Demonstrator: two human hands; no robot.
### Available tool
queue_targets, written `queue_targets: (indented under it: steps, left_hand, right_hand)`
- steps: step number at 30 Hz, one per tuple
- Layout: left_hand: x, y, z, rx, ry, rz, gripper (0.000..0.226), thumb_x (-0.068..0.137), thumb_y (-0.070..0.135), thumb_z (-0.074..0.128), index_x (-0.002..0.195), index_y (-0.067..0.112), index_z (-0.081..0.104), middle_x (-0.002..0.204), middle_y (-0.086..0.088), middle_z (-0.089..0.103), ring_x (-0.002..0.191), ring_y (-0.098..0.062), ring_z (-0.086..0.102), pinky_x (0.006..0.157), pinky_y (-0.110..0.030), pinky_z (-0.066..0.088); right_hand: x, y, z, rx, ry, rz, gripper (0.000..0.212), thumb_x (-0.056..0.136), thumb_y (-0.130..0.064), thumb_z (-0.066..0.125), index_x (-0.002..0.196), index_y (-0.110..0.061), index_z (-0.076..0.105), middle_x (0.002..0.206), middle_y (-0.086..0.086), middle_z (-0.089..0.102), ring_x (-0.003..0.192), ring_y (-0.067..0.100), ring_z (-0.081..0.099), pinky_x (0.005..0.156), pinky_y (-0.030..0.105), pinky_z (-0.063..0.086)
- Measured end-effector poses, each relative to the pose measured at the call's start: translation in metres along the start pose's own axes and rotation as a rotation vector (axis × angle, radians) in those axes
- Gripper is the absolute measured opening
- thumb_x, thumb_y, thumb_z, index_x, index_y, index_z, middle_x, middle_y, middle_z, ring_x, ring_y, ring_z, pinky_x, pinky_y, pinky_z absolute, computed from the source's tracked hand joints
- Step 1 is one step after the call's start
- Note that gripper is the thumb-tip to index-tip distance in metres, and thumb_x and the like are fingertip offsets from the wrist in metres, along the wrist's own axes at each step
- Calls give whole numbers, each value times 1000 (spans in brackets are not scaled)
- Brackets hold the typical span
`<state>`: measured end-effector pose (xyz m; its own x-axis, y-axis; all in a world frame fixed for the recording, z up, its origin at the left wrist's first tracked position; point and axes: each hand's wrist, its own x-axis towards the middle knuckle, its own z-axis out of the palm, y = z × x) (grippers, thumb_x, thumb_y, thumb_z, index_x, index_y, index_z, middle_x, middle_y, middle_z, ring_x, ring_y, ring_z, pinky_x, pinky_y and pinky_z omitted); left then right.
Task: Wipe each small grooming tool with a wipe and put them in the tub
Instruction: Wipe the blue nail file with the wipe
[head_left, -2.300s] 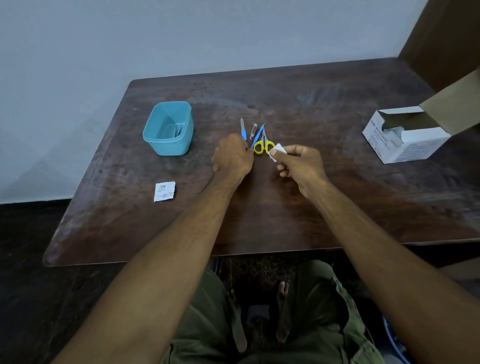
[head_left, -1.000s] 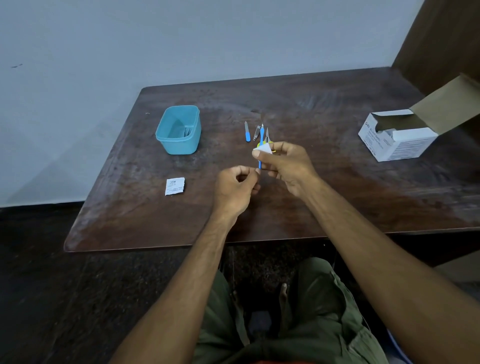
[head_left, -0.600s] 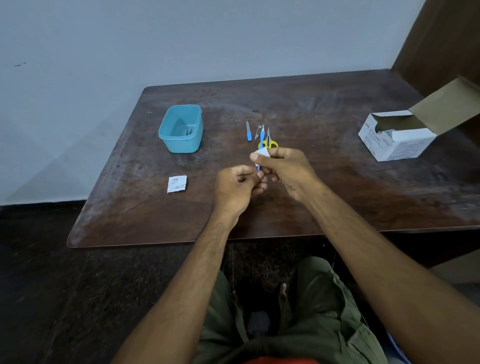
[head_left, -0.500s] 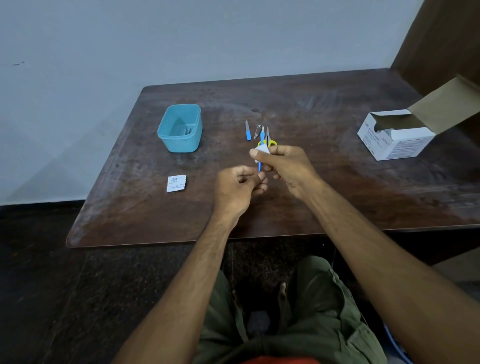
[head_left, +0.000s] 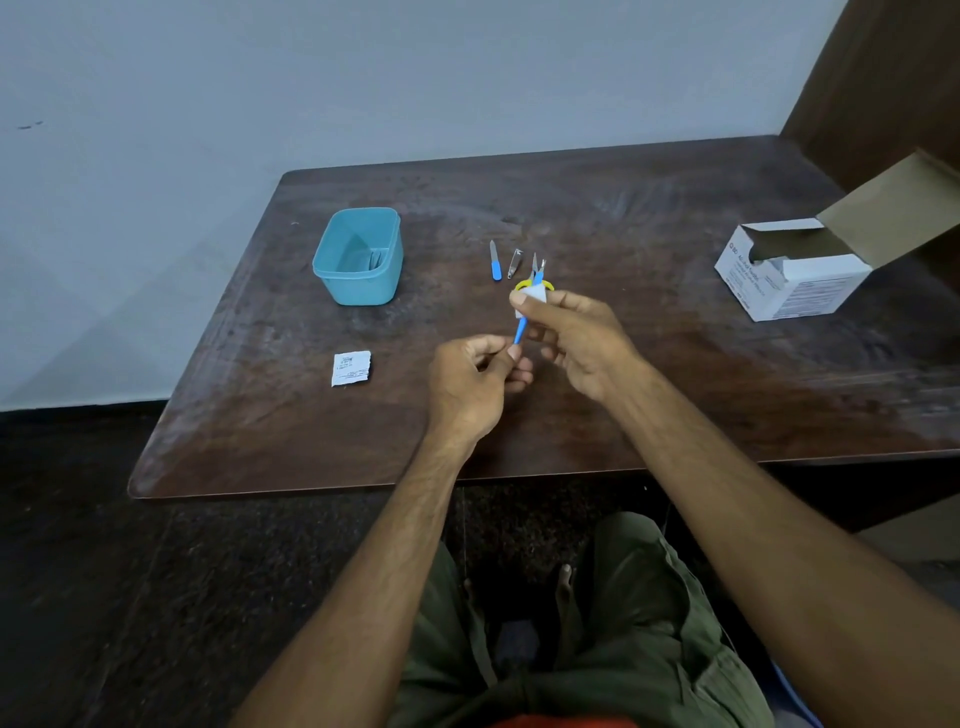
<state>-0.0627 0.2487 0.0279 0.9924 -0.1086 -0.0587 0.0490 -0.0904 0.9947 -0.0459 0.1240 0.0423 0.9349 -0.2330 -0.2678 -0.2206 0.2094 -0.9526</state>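
My left hand (head_left: 475, 384) pinches the lower end of a thin blue-handled tool (head_left: 521, 329) above the table. My right hand (head_left: 576, 343) grips a small white wipe (head_left: 531, 300) wrapped around the tool's middle; the tool's forked metal tip sticks out above the wipe. On the table behind lie a blue-handled nail file (head_left: 495, 261), a metal nail clipper (head_left: 514, 263) and yellow-handled scissors (head_left: 533, 275), partly hidden by my right hand. The teal tub (head_left: 358, 255) stands to the left with something small inside.
A torn white wipe sachet (head_left: 351, 368) lies on the dark wooden table (head_left: 675, 374) left of my hands. An open white cardboard box (head_left: 795, 273) sits at the right edge. The wall runs along the table's far side.
My left hand picked the blue-handled tool from the row and brought it nearer. My right hand wrapped the wipe around it and has slid along the shaft.
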Motion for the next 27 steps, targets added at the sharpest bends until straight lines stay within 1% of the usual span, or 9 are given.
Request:
queue_targets:
  steps: [3, 6, 8, 11, 14, 17, 21, 24, 27]
  left_hand:
    - [-1, 2, 2, -23, 9, -6, 12, 94, 3, 56, 99, 3, 67, 72, -6, 69, 57, -6, 66, 64, -21, 58]
    - [-1, 4, 2, -30, 8, 8, 13, 95, 3, 55, 96, 7, 67, 72, -6, 69, 60, -9, 67, 65, -22, 59]
    - [0, 3, 2, -32, 11, -1, 15, 95, 3, 54, 95, 9, 67, 72, -7, 69, 60, -10, 67, 65, -23, 59]
    - [-1, -1, 2, -40, -1, -18, 20, 97, 3, 51, 89, 13, 67, 70, -5, 69, 58, -8, 66, 62, -20, 58]
    - [-3, -3, 3, -31, -49, -22, 22, 99, 5, 46, 90, 8, 66, 68, -3, 66, 56, -5, 64, 59, -18, 56]
    - [-2, 0, 3, -45, -68, -7, 23, 100, 6, 44, 94, 4, 66, 66, -3, 64, 52, -5, 61, 56, -17, 53]
    - [3, 5, 2, -56, -70, 14, 26, 101, 6, 43, 87, 9, 65, 63, -1, 61, 50, -4, 57, 52, -16, 49]
    - [5, 3, 2, -35, -62, 15, 24, 101, 6, 42, 89, 6, 64, 64, -2, 59, 48, -3, 55, 50, -16, 47]
    - [5, 0, 3, -17, -68, 22, 25, 101, 6, 43, 89, 5, 64, 64, -3, 59, 47, -4, 55, 50, -16, 47]
  right_hand:
    - [8, -10, 0, 26, 22, 7, 16, 76, -31, 79, 73, -23, 66, 85, -5, 71, 67, 6, 58, 56, 22, 35]
    - [11, -8, 2, 47, 27, 42, 17, 76, -35, 78, 71, -24, 66, 87, -5, 71, 71, 8, 60, 62, 25, 37]
    - [10, -3, 4, 94, 43, 60, 17, 77, -34, 78, 71, -24, 66, 83, -6, 70, 71, 9, 60, 64, 25, 37]
    - [8, 8, 4, 168, 50, 77, 14, 76, -28, 80, 79, -23, 67, 73, -8, 68, 66, 9, 59, 64, 26, 40]
    - [9, 6, 4, 221, 0, 77, 11, 78, -24, 78, 79, -19, 69, 75, -5, 68, 64, 11, 56, 61, 27, 41]
    - [13, -7, 5, 222, -2, 61, 12, 78, -26, 77, 78, -19, 67, 78, -3, 67, 66, 10, 56, 57, 23, 39]
    - [11, -6, 8, 237, -31, 88, 15, 80, -25, 76, 81, -15, 65, 66, 0, 59, 50, 12, 51, 46, 22, 42]
    - [7, 3, 8, 200, -79, 109, 15, 81, -24, 75, 81, -14, 65, 59, 1, 57, 46, 13, 48, 47, 25, 39]
    - [10, -3, 7, 203, -43, 96, 13, 81, -23, 75, 79, -14, 66, 64, 0, 61, 50, 13, 51, 47, 22, 42]
